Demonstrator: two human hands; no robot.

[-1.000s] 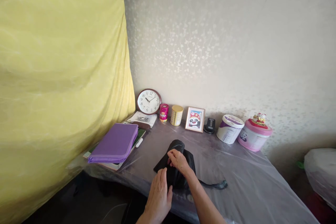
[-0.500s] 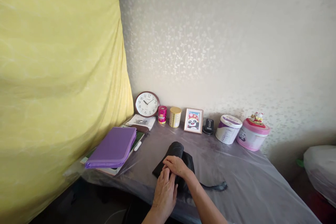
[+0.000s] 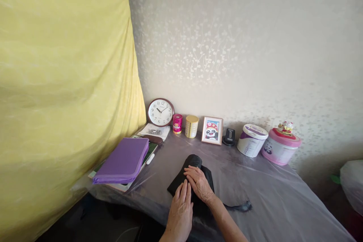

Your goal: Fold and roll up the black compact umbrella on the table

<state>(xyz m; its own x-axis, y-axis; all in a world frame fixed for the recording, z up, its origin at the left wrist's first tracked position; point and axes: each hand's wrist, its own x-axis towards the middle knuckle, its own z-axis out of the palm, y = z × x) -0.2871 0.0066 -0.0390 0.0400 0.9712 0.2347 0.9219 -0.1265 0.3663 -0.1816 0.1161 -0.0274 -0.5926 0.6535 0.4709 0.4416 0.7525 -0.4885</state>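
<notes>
A folded black cloth lies at the table's near edge, its far end rolled or bulging. A thin dark strap trails from it to the right. My left hand rests on the near part of the cloth, fingers stretched forward. Beside it, my right hand lies palm down across the top of the cloth, its fingers extended and pointing left. Both hands press on the fabric without gripping it. The cloth under the palms is hidden.
To the left, a purple zip folder lies on papers. Along the wall stand a clock, a pink tin, a yellow tin, a picture frame, a black device, a white tub and a pink tub.
My right hand's fingers have straightened and flattened on the cloth, and its knuckles no longer overlap my left fingertips. The whole scene has shifted slightly to the right in view.
</notes>
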